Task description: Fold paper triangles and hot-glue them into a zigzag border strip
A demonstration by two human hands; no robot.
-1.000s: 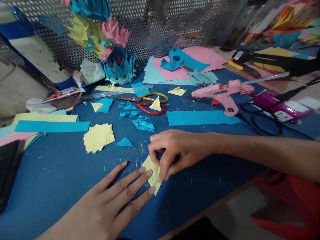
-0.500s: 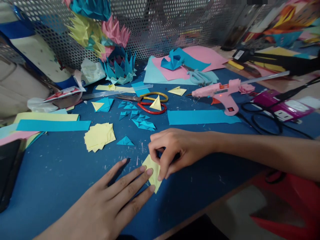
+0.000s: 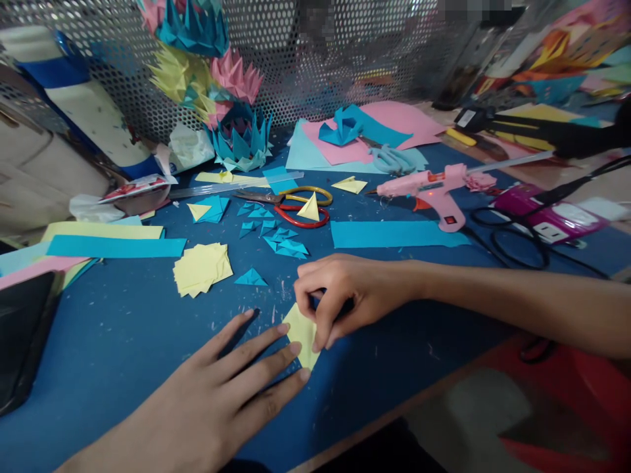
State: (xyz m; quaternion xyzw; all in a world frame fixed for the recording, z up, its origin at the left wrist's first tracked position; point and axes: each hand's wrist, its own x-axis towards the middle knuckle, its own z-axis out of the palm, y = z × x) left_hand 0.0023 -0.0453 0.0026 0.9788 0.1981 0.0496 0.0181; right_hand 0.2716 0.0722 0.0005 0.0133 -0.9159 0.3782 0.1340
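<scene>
A small yellow paper square lies turned like a diamond on the blue table, with a crease or fold at its right side. My right hand pinches that right edge between curled fingers, which hide part of the sheet. Spread flat, my left hand rests its fingertips on the left and lower edges of the paper. Just beyond is a folded blue paper triangle. To the left of it sits a stack of yellow paper squares. Several more folded blue triangles are grouped farther back.
Scissors with a yellow paper triangle on them lie behind the hands. A pink glue gun stands at the right with its black cord. Blue strips, a dark flat device and a tall bottle surround the work.
My left fingertips have slid slightly toward the paper's edge, leaving more of it uncovered. My right hand keeps its pinch. The view has shifted a little.
</scene>
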